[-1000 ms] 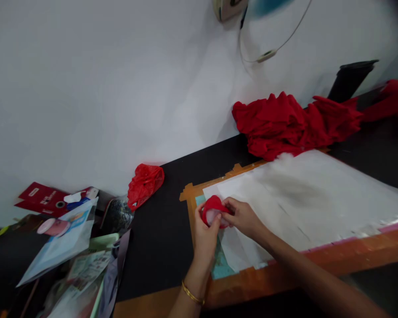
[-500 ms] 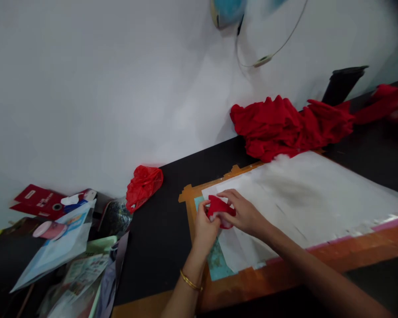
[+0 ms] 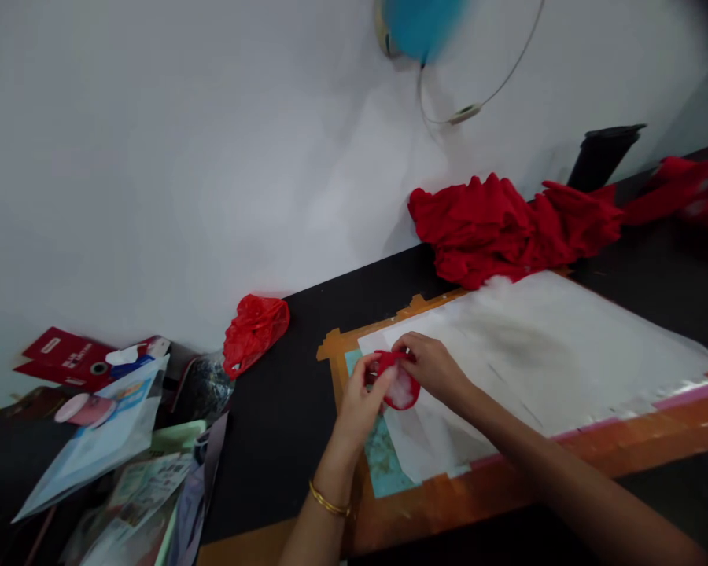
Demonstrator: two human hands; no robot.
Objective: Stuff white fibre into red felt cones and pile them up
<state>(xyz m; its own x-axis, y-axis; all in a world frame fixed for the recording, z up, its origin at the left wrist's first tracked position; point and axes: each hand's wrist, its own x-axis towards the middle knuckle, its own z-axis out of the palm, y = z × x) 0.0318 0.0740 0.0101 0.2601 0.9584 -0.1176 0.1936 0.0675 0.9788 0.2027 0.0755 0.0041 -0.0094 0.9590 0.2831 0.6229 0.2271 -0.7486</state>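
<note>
Between my hands is a small red fabric pouch (image 3: 414,391) with fluffy white stuffing (image 3: 398,387) showing in its round opening. My left hand (image 3: 361,397) pinches its left edge between thumb and fingers. On the other side, my right hand (image 3: 433,365) grips the upper right edge, its fingertips partly hidden by the cloth. Both hands are above the left end of a white sheet (image 3: 543,346) lying on the table.
A heap of red cloth (image 3: 507,228) lies at the back, near a black container (image 3: 605,157). Left of the sheet is a red plastic bag (image 3: 256,330). A green bin (image 3: 177,436) with papers and a red box (image 3: 68,358) stand far left. Orange tape (image 3: 613,456) borders the sheet.
The red pouch has been turned so its opening with white stuffing now faces me. My right hand has shifted to its upper edge; my left hand still holds the left side.
</note>
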